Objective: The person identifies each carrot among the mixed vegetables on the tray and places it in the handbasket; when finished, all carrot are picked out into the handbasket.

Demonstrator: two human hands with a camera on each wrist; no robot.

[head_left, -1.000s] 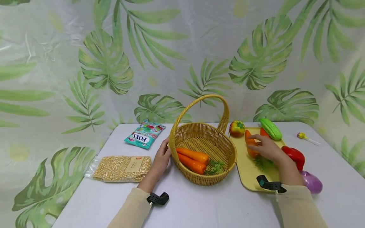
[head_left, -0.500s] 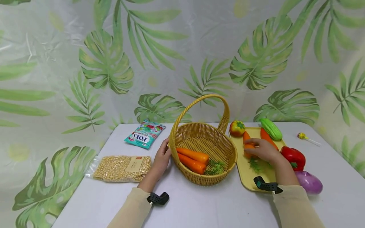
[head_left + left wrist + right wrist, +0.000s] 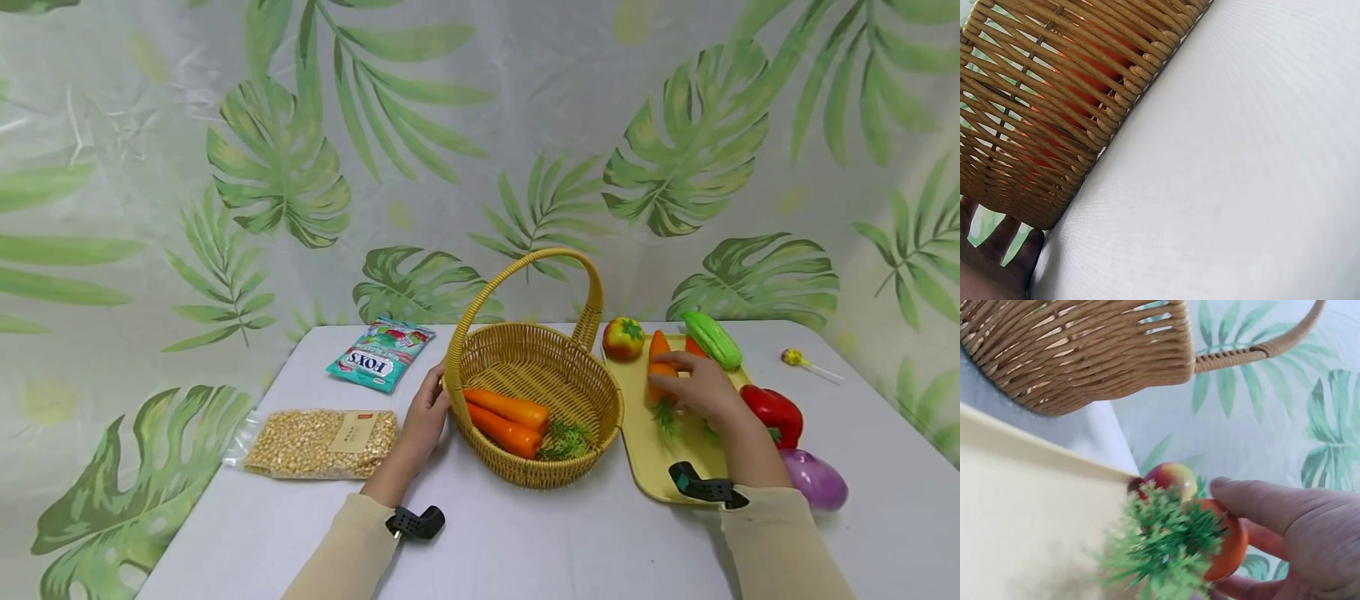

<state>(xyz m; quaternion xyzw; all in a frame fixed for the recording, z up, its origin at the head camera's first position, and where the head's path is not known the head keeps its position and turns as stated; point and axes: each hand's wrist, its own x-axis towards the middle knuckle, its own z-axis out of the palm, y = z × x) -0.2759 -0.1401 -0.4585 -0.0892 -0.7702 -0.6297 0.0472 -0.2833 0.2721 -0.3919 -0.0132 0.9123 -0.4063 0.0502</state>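
Observation:
My right hand [image 3: 701,387] pinches an orange carrot [image 3: 663,377] between thumb and fingers over the yellow tray [image 3: 645,467]. In the right wrist view its green leafy top [image 3: 1169,544] faces the camera. Another carrot [image 3: 694,345] on the tray is mostly hidden behind the hand. My left hand [image 3: 427,414] rests against the left side of the wicker basket [image 3: 543,475]; in the left wrist view its fingers [image 3: 1025,253] touch the lower outer wall. Two carrots [image 3: 510,423] with green tops lie inside the basket.
A red-yellow tomato-like fruit [image 3: 624,338], a green gourd-like vegetable [image 3: 712,340], a red bell pepper [image 3: 774,414] and an eggplant [image 3: 817,480] surround the tray. A lollipop [image 3: 810,365] lies far right. On the left are a FOX'S candy bag [image 3: 381,354] and a bag of corn kernels [image 3: 318,444].
My right hand shifted left with the carrot, then slightly back to the right, and the carrot's tip swung with it. The left hand and basket stay in place.

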